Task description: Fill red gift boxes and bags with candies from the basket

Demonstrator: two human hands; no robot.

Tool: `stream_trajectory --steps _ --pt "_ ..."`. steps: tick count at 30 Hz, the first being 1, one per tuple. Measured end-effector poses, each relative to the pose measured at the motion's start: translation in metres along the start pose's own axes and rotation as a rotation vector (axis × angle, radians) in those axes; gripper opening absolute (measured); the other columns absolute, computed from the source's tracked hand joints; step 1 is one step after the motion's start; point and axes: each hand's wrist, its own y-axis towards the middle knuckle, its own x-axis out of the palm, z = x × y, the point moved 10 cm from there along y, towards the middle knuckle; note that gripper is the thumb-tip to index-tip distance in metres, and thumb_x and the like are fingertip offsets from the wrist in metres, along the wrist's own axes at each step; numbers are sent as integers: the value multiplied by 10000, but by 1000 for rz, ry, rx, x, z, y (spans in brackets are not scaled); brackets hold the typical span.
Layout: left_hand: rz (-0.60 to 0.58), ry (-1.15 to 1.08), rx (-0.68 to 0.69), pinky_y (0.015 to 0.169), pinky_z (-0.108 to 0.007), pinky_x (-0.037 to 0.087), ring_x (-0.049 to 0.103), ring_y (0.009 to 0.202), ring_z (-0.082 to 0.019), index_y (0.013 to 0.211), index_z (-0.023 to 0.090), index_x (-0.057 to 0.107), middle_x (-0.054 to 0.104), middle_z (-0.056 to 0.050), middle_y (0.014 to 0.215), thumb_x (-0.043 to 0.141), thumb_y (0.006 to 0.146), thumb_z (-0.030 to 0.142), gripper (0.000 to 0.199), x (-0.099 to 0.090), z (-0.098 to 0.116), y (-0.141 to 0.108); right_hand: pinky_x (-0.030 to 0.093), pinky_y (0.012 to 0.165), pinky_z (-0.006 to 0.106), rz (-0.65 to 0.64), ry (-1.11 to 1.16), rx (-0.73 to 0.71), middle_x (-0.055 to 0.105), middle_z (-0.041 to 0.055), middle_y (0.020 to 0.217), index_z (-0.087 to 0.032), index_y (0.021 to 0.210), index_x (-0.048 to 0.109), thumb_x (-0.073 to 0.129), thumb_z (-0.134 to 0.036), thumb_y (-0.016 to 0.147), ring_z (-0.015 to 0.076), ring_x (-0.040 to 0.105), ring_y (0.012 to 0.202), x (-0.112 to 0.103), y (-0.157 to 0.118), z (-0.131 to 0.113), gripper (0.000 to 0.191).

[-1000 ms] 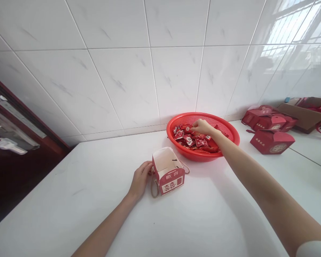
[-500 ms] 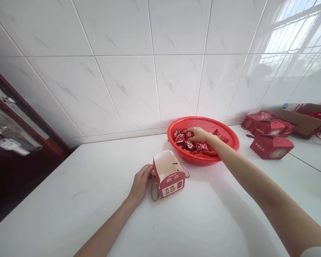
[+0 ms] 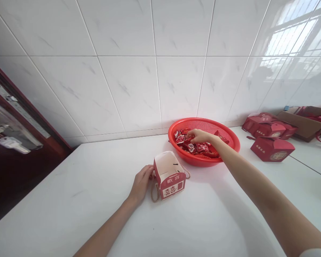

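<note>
A small red and white paper gift box (image 3: 172, 185) with Chinese characters stands upright on the white table, its top open and its pale inside showing. Twisted rope handles hang at its two sides. The fingers of my left hand (image 3: 141, 182) are bent against the box's left side, by the rope; their tips are partly hidden. My right hand (image 3: 199, 136) reaches into a red plastic basket (image 3: 203, 163) of red wrapped candies (image 3: 202, 147). Its fingers are curled together among the candies at the left, and what lies between them is hidden.
Closed red gift boxes (image 3: 273, 149) are grouped at the right by the wall. Behind them stands an open brown cardboard box (image 3: 301, 125) with red ribbon-like material. A tiled wall (image 3: 123, 92) runs along the back. At the left is a dark red door (image 3: 16, 142) with keys.
The fingers of my right hand have curled in among the candies, and the red candy seen at them before no longer shows there. My left hand and the gift box stay in place.
</note>
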Motion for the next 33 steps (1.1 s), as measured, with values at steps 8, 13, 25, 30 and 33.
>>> stream_trajectory --steps 8,13,25,30,33 --pt "4 26 -12 697 -309 446 545 752 -221 799 213 687 638 -31 772 489 887 550 401 1 2 -1 513 845 406 -110 -42 7 681 73 1256 -332 1227 702 874 -346 594 368 619 1140 16 -3 -11 656" --pt "1 41 -8 708 -317 446 552 764 -230 805 214 682 650 -35 782 488 877 562 405 1 3 -1 509 747 398 -94 -27 12 708 72 998 -293 967 739 867 -246 566 345 647 985 20 -1 -21 423" --pt "-6 26 -9 723 -317 458 571 799 -236 875 209 716 676 -43 826 498 891 561 415 0 -1 1 539 657 310 192 575 -94 695 66 871 -209 913 520 575 -254 772 227 702 837 -34 -16 -29 158" --pt "-4 28 -10 726 -322 456 566 797 -239 874 210 724 681 -43 833 499 882 575 429 -1 -1 1 598 706 383 137 1148 -210 736 70 976 -234 994 517 596 -264 753 255 731 872 -31 -41 -61 255" --pt "-4 20 -11 724 -318 456 568 797 -238 866 213 722 680 -41 830 508 875 579 424 0 -2 2 597 662 361 122 1270 -196 737 46 959 -246 1011 563 657 -264 755 245 729 836 -21 -52 -68 273"
